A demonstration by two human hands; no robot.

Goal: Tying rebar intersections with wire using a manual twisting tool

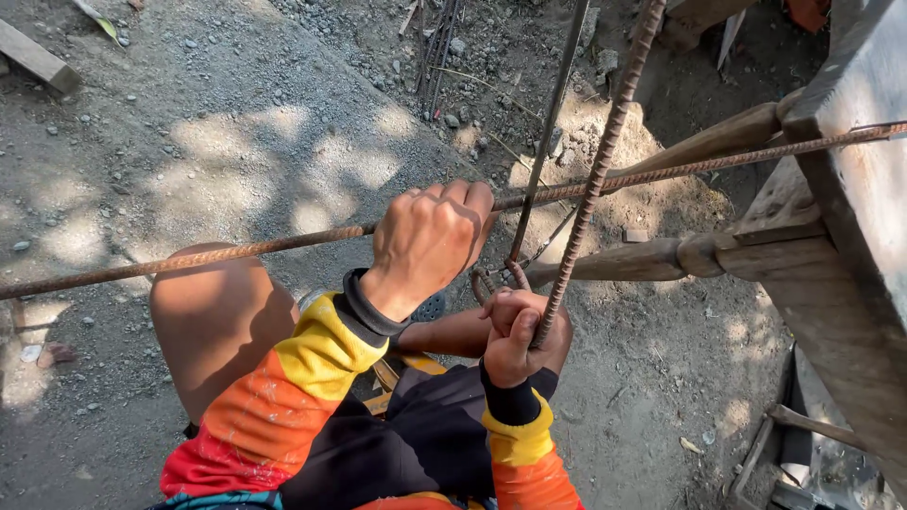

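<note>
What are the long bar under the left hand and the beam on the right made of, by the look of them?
The long bar gripped by the left hand looks like ribbed steel rebar: thin, ridged, rust-brown and matte. The beam looks like rough, unpainted timber: grey and weathered, with grain lines and worn edges.

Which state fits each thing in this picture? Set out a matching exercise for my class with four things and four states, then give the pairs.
Things:
1. left hand
2. right hand
3. horizontal rebar
4. wooden pole

States:
A. lies behind the bars, bare of any hand
B. closed on the slanted rebar
C. stretches rusty across the whole view
D. fist closed on the horizontal bar

Pairs: 1-D, 2-B, 3-C, 4-A
</note>
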